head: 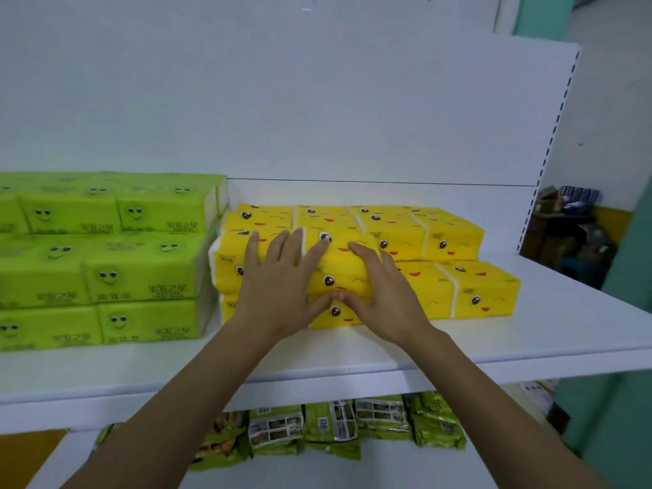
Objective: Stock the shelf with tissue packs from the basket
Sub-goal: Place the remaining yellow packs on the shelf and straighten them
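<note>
Yellow tissue packs (469,287), printed with cartoon faces, sit stacked on the white shelf board (352,351), right of centre on my feed. The stack runs 2 to 3 packs high, taller at its left end, with a further row behind.

Both hands are on the topmost front pack (340,264) at the left end of that stack. The left hand (278,287) lies flat on the pack's top and front face, fingers straight and spread, tips reaching the rear edge. The right hand (384,294) lies over the pack's right part, fingers extended and only slightly bent, angled up to the left. The 2 thumbs meet at the lower front edge of the pack. I read neither hand as clenched – both press on the wrapper with released, extended fingers.

Green tissue packs (141,273), also with cartoon faces, stand 3 high at the left, just beside the yellow stack; whether the 2 stacks touch I cannot tell.

Behind runs a plain white back panel (317,118), ending at a slotted upright (550,146) on the right.

Below, on the lower shelf (388,467), green snack packets (381,418) lie in a row – their print is too small to read.
</note>
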Available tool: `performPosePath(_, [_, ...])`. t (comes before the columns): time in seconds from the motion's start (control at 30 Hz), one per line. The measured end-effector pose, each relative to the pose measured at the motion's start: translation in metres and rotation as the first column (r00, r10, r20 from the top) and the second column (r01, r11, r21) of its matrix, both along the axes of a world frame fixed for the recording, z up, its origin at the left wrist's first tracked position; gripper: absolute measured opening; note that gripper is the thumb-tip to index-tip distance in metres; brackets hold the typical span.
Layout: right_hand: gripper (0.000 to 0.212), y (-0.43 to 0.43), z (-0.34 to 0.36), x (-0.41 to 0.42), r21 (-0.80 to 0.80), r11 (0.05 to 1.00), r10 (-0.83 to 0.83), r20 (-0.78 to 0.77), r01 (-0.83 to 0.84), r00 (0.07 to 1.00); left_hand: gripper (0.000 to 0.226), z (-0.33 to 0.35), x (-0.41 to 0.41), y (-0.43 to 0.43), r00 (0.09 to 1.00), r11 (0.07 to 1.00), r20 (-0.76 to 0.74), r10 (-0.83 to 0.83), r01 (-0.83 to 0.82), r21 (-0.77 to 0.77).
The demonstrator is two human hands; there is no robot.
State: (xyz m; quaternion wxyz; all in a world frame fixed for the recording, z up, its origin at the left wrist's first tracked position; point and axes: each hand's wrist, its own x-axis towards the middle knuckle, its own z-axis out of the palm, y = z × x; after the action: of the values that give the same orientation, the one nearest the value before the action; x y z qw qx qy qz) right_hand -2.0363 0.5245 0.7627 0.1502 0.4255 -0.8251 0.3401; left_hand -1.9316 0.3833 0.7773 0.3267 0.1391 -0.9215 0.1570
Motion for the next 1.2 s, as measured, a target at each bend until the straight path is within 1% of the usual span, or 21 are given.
performPosePath(0.1, [0.074, -0.001, 0.007, -0.007, 0.012, 1.0, -0.013, -0.022, 0.014, 1.0, 0.07, 0.009, -0.007, 0.002, 0.999, 0.999, -0.002, 0.038, -0.038, 0.027])
performPosePath(0.2, [0.076, -0.003, 0.015, -0.013, 0.127, 0.992, -0.007, -0.024, 0.01, 1.0, 0.072, 0.013, -0.009, 0.004, 0.998, 0.996, 0.036, 0.05, -0.053, 0.07])
performPosePath(0.27, [0.083, 0.004, 0.02, -0.014, 0.193, 0.981, 0.008, -0.031, -0.002, 0.999, 0.074, 0.015, -0.008, 0.011, 0.998, 0.992, 0.012, 0.064, -0.065, 0.11])
performPosePath(0.3, [0.086, 0.011, 0.022, -0.014, 0.182, 0.983, 0.027, -0.034, -0.02, 0.999, 0.074, 0.016, -0.008, 0.017, 0.997, 0.99, -0.007, 0.076, -0.074, 0.121])
performPosePath(0.37, [0.087, 0.038, 0.022, -0.011, 0.057, 0.996, 0.071, -0.051, -0.068, 0.996, 0.074, 0.016, -0.011, 0.037, 0.996, 0.992, -0.048, 0.074, -0.068, 0.111])
performPosePath(0.47, [0.08, 0.096, 0.007, -0.01, -0.158, 0.984, 0.079, -0.066, -0.089, 0.995, 0.068, 0.012, -0.025, 0.081, 0.989, 0.999, -0.14, -0.046, 0.047, 0.007])
performPosePath(0.53, [0.077, 0.145, -0.015, -0.016, -0.224, 0.973, 0.049, -0.045, -0.058, 0.998, 0.064, 0.005, -0.043, 0.118, 0.978, 0.993, -0.173, -0.118, 0.112, -0.046])
performPosePath(0.57, [0.076, 0.17, -0.028, -0.019, -0.25, 0.968, 0.035, -0.015, -0.038, 0.999, 0.064, 0.001, -0.052, 0.137, 0.971, 0.988, -0.184, -0.152, 0.145, -0.049])
performPosePath(0.67, [0.069, 0.257, -0.073, -0.027, -0.298, 0.952, -0.037, 0.114, 0.07, 0.993, 0.06, -0.03, -0.083, 0.214, 0.922, 0.937, -0.181, -0.341, 0.349, 0.008])
performPosePath(0.7, [0.068, 0.289, -0.09, -0.031, -0.312, 0.943, -0.076, 0.14, 0.117, 0.987, 0.058, -0.049, -0.095, 0.246, 0.895, 0.901, -0.155, -0.418, 0.43, 0.052])
performPosePath(0.77, [0.066, 0.351, -0.124, -0.039, -0.306, 0.923, -0.176, 0.207, 0.235, 0.962, 0.059, -0.098, -0.115, 0.317, 0.827, 0.811, -0.057, -0.559, 0.559, 0.173])
performPosePath(0.83, [0.066, 0.41, -0.16, -0.047, -0.247, 0.904, -0.272, 0.295, 0.348, 0.916, 0.061, -0.15, -0.134, 0.383, 0.752, 0.728, 0.053, -0.657, 0.614, 0.306])
performPosePath(0.93, [0.065, 0.489, -0.22, -0.057, -0.118, 0.883, -0.384, 0.374, 0.454, 0.844, 0.066, -0.226, -0.157, 0.461, 0.637, 0.639, 0.203, -0.744, 0.588, 0.496])
performPosePath(1.03, [0.061, 0.542, -0.29, -0.058, -0.015, 0.846, -0.466, 0.466, 0.534, 0.752, 0.064, -0.299, -0.169, 0.507, 0.538, 0.6, 0.309, -0.785, 0.535, 0.594])
performPosePath(1.1, [0.061, 0.564, -0.344, -0.051, 0.068, 0.812, -0.505, 0.578, 0.579, 0.641, 0.067, -0.351, -0.171, 0.525, 0.464, 0.602, 0.405, -0.788, 0.442, 0.665])
performPosePath(1.13, [0.061, 0.572, -0.376, -0.046, 0.111, 0.793, -0.516, 0.647, 0.6, 0.562, 0.07, -0.377, -0.17, 0.533, 0.415, 0.611, 0.464, -0.783, 0.371, 0.699])
performPosePath(1.2, [0.06, 0.584, -0.443, -0.033, 0.178, 0.74, -0.502, 0.788, 0.649, 0.356, 0.071, -0.436, -0.169, 0.545, 0.294, 0.646, 0.58, -0.76, 0.231, 0.728])
